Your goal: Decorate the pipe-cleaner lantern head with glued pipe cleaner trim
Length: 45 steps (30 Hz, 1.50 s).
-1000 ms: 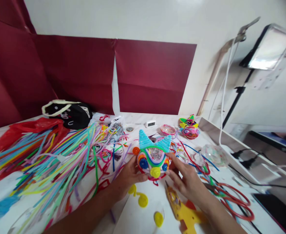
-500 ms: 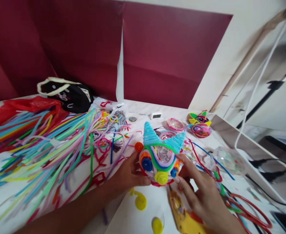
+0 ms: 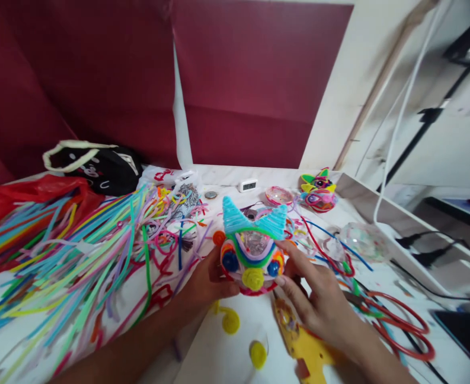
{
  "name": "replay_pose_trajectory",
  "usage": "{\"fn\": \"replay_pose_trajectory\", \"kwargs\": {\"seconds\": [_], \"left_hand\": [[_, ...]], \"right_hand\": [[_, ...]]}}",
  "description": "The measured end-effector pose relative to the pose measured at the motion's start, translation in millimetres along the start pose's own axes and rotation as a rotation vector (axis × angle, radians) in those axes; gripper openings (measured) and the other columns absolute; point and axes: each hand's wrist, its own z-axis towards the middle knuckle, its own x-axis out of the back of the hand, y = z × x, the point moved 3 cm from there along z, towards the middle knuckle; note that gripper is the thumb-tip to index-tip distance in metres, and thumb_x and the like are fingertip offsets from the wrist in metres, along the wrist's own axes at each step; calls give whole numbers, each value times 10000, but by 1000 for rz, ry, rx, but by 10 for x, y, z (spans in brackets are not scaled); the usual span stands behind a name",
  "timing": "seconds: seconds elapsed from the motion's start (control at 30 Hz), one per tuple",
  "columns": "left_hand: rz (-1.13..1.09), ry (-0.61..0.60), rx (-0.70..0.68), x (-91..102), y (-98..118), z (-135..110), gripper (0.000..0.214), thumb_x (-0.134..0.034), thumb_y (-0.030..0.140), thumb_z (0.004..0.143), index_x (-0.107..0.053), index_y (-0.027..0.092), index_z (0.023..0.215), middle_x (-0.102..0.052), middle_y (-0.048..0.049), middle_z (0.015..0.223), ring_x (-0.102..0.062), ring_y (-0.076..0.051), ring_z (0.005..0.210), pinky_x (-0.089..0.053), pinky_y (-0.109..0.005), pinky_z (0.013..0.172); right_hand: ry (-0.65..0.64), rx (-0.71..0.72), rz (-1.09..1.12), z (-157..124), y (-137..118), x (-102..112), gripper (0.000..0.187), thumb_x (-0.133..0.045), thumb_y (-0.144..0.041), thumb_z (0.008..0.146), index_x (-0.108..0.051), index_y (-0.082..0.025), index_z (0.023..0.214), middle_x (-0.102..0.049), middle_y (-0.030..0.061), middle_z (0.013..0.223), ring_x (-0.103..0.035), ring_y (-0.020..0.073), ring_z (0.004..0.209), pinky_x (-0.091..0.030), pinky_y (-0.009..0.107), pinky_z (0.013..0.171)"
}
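Note:
An animal-head craft of pipe cleaners [image 3: 253, 250] on a clear ball is held upright between my hands. It has pale blue ears, dark blue coiled eyes in orange rings and a yellow coil at the front. My left hand [image 3: 206, 285] is closed on its left side, some fingers hidden behind it. With thumb and fingers, my right hand [image 3: 318, 296] grips the opposite side. Below lie two yellow coils, one with a tail [image 3: 230, 322] and one round [image 3: 257, 354], on white paper [image 3: 213, 362]. A yellow glue gun [image 3: 304, 346] lies partly under my right hand.
Many loose pipe cleaners [image 3: 94, 250] spread across the left, beside a red plastic bag [image 3: 38, 189] and a black bag [image 3: 102, 173]. Red-handled scissors [image 3: 411, 346], a clear ball [image 3: 365, 241] and cables lie right. A second colourful craft [image 3: 318, 198] and a small digital display [image 3: 248, 185] stand behind.
The view has shifted slightly, and the scissors show more fully. The craft faces me more squarely and sits a little further left in view. Both hands keep their hold.

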Motion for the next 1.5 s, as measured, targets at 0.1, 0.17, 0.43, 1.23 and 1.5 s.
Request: {"fn": "replay_pose_trajectory", "kwargs": {"seconds": [0.1, 0.17, 0.43, 1.23, 1.5], "left_hand": [[10, 14, -34, 27, -7, 4, 781, -925, 387, 634, -605, 230, 1329, -678, -131, 1315, -638, -355, 1208, -523, -442, 1002], [18, 21, -44, 56, -13, 15, 736, -927, 363, 631, -626, 221, 1288, -698, -128, 1276, -648, -359, 1190, -535, -442, 975], [-33, 72, -76, -50, 169, 30, 682, -909, 303, 666, -610, 194, 1269, -712, -122, 1249, -663, -346, 1176, -557, -422, 968], [-112, 138, -75, -506, 48, 336, 730, -916, 356, 675, -547, 209, 1287, -634, -171, 1364, -679, -375, 1163, -564, -559, 979], [-102, 206, -71, -476, 2, 291, 772, -927, 366, 648, -542, 226, 1303, -622, -166, 1365, -687, -373, 1128, -588, -531, 908]], "right_hand": [[4, -11, 42, 0, 2, -25, 490, -470, -230, 1019, -372, -232, 1499, -626, -59, 670, -561, 122, 539, -424, 238, 556], [-3, -30, 45, 3, 13, -39, 466, -476, -251, 1018, -401, -225, 1477, -630, -53, 673, -549, 127, 538, -406, 249, 562], [-76, -162, 140, 152, 105, -101, 481, -451, -335, 981, -432, -169, 1432, -618, -11, 705, -543, 174, 613, -384, 295, 637], [-54, -290, 284, 207, 505, 216, 546, -490, -476, 925, -493, -159, 1370, -459, -61, 658, -465, 161, 611, -362, 285, 601], [-82, -294, 294, 186, 522, 163, 551, -506, -486, 934, -484, -147, 1368, -477, -55, 651, -419, 149, 609, -341, 283, 589]]}}
